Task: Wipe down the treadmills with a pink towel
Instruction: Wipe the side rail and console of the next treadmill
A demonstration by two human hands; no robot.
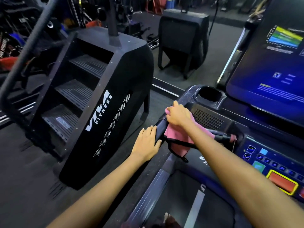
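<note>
Forearms nearest; right hand [176, 115] presses the pink towel [176, 138] flat onto the treadmill [212, 120] handlebar [160, 127], fingers spread over the cloth. Left hand [147, 143] rests loosely on the bar end, holding nothing. Risk: hanging towel corner could brush the control buttons [266, 160] right, triggering the belt. Console dark, glossy; stair climber [100, 102] left, gym floor beyond.

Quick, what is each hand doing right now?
Left hand: open, fingers straight, resting on the treadmill handrail.
Right hand: pressing the pink towel onto the handrail; whether it grips the towel cannot be told.
</note>
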